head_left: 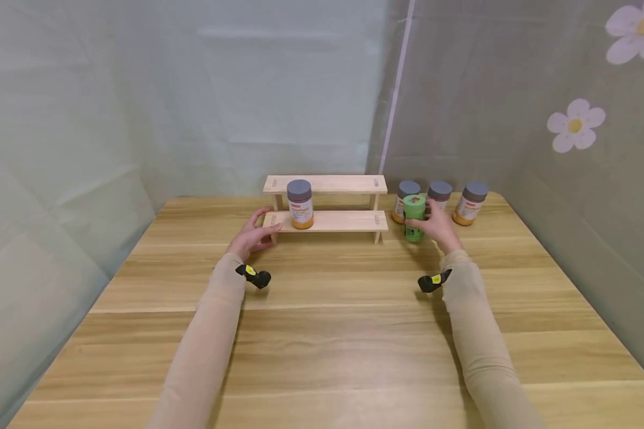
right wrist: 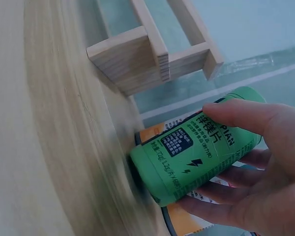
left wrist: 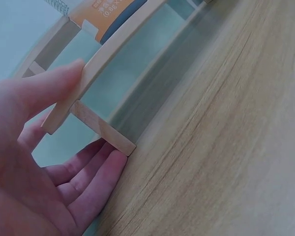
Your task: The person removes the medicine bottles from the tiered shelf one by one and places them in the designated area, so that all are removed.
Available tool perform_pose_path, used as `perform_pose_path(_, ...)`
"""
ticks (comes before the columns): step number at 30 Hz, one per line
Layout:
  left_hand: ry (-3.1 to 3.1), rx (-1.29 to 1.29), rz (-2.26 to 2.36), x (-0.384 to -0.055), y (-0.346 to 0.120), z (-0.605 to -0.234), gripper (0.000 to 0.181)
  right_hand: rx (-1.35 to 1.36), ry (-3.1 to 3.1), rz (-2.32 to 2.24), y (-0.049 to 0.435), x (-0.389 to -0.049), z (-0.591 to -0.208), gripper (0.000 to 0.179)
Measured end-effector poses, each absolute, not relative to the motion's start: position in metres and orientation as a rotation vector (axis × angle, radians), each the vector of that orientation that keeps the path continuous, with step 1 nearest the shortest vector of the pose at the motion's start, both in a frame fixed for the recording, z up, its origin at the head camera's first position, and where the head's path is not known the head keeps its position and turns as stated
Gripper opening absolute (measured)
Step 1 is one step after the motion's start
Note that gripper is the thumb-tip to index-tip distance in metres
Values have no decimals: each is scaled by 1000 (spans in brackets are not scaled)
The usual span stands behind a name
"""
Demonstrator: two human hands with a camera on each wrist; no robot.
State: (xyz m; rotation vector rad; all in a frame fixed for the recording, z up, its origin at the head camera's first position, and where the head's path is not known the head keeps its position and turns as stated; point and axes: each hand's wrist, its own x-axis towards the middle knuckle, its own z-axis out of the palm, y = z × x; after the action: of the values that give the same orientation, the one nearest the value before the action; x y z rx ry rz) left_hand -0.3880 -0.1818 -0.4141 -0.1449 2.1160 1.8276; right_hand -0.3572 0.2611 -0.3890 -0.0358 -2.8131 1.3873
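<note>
Left hand (head_left: 251, 237) grips left end of wooden rack (head_left: 327, 183), thumb on lower step (head_left: 343, 221), fingers near leg (left wrist: 105, 129). Right hand (head_left: 441, 227) clasps green bottle (head_left: 412, 231) right of rack, before three jars (head_left: 469, 208) (fourth jar (head_left: 302, 212) upright on lower step).

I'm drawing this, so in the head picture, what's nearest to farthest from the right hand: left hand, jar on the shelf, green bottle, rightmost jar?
1. Green bottle: held in the right hand.
2. Rightmost jar: behind the hand, to its right.
3. Jar on the shelf: farther left, lower step.
4. Left hand: farthest, at the shelf's left end.
</note>
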Motion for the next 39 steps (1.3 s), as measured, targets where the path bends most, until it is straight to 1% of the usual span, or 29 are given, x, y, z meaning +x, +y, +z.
perform_pose_path(4, 2146, -113, 1820, -392, -184, -423, 77, -65, -2789, 1444, 263, -356, -391, 79)
perform_pose_path(11, 2150, -103, 1834, -391, -186, -422, 79, -39, -2771, 1453, 265, -355, -390, 77)
perform_pose_path(16, 2148, -128, 1833, -390, -185, -421, 78, 45, -2796, 1414, 266, -356, -390, 80)
perform_pose_path(25, 2158, -151, 1810, -392, -181, -421, 76, 49, -2826, 1370, 269, -350, -381, 87)
perform_pose_path(32, 2153, -139, 1842, -392, -180, -420, 75, 48, -2740, 1359, 269, -350, -373, 85)
perform_pose_path(39, 2143, -128, 1876, -388, -182, -420, 79, 144, -2600, 1404, 263, -349, -370, 81)
